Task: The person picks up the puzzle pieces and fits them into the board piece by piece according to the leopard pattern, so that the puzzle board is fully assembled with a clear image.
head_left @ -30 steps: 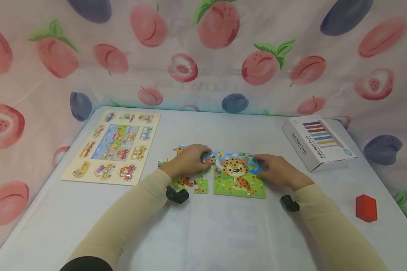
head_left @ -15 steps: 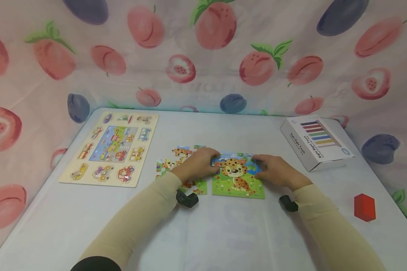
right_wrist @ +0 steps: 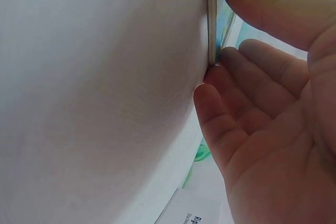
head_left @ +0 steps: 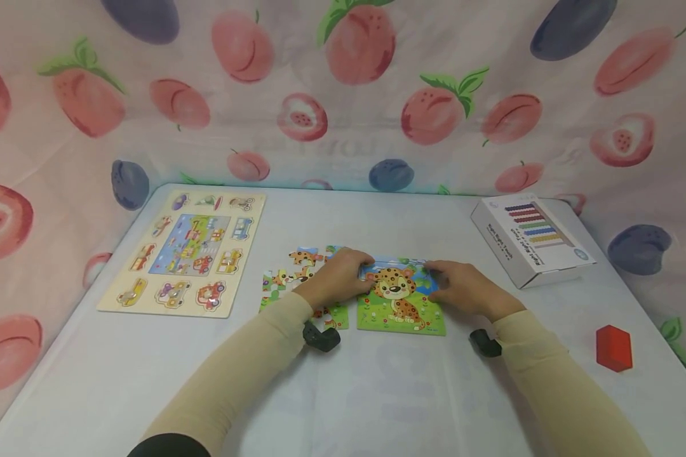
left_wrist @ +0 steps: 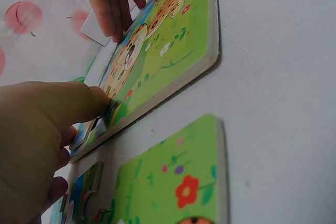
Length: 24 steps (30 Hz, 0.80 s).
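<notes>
A leopard puzzle board [head_left: 401,314] lies flat on the table between both hands. My left hand [head_left: 338,277] is at its upper left corner, pinching a small blue-and-green puzzle piece [left_wrist: 102,126] low against the picture; the fingers mostly hide it. At the upper right corner, my right hand [head_left: 470,290] grips the board, thumb along the right side and fingertips round the far corner. Loose puzzle pieces [head_left: 304,258] with leopard and grass print lie left of the board, partly under my left hand. One green piece with a red flower [left_wrist: 167,166] shows close in the left wrist view.
A wooden puzzle tray [head_left: 111,301] with vehicle pictures lies at the back left. A white box [head_left: 520,260] with coloured bars printed on it stands at the back right, and a red block [head_left: 614,348] sits near the right edge. Fruit-print cloth [head_left: 354,120] hangs behind.
My left hand has moved right, carrying the puzzle piece from beside the board onto its upper left corner. The right hand keeps its place at the far right corner.
</notes>
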{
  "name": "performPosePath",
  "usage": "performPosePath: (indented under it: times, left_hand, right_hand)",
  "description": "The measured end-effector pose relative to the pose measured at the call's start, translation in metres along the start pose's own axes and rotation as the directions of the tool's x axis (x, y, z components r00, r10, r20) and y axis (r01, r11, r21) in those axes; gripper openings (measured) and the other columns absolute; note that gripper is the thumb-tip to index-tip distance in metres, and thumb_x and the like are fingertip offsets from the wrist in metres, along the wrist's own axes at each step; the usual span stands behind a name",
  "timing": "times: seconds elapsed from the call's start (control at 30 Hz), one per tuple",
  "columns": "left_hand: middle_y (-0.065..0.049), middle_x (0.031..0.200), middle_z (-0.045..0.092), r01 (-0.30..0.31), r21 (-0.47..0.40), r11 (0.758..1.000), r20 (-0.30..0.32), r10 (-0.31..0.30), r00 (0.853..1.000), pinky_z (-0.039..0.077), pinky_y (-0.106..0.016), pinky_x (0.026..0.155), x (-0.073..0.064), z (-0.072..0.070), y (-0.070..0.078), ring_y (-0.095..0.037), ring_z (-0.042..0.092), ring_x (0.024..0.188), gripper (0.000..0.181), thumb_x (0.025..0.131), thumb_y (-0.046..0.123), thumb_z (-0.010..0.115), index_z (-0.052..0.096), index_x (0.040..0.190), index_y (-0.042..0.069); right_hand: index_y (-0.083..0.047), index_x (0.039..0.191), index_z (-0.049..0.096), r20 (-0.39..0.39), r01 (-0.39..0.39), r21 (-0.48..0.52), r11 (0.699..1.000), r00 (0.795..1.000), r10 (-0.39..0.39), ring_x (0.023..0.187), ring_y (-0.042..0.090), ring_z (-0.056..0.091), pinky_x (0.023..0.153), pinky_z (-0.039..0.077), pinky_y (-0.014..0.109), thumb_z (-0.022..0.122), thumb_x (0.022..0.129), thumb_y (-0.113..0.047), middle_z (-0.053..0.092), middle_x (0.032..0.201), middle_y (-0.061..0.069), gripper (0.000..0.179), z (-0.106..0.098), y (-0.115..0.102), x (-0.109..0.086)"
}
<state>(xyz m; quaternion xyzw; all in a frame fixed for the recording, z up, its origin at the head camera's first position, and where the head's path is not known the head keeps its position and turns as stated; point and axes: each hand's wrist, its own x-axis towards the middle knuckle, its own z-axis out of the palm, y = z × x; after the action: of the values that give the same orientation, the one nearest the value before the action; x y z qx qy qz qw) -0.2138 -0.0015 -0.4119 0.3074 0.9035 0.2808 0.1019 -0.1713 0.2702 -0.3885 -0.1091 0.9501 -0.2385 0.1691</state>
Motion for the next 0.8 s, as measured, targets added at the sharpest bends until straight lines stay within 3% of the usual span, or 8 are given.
performPosePath:
  times: [0.6, 0.8]
  left_hand:
    - [-0.008, 0.128, 0.066, -0.018, 0.054, 0.998, -0.021, 0.019, 1.000, 0.041, -0.039, 0.105, 0.0035, 0.0031, 0.0028, -0.027, 0.052, 0.124, 0.044, 0.096, 0.029, 0.069, 0.065, 0.132, 0.005]
    - [-0.009, 0.127, 0.066, 0.001, 0.046, 0.999, -0.020, 0.000, 1.000, 0.041, -0.039, 0.105, 0.0031, 0.0025, 0.0043, -0.028, 0.052, 0.124, 0.044, 0.095, 0.029, 0.069, 0.064, 0.132, 0.004]
  right_hand:
    - [-0.002, 0.148, 0.046, -0.003, -0.001, 0.003, 1.000, 1.000, 0.001, 0.140, 0.046, 0.034, 0.111, 0.028, 0.061, 0.074, 0.090, -0.015, 0.044, 0.151, 0.022, 0.066, 0.0010, 0.0009, -0.0001]
    - [-0.002, 0.148, 0.046, -0.013, 0.011, 0.003, 1.000, 1.000, -0.010, 0.139, 0.046, 0.034, 0.110, 0.028, 0.061, 0.074, 0.090, -0.014, 0.045, 0.150, 0.022, 0.065, 0.0012, 0.0011, -0.0009]
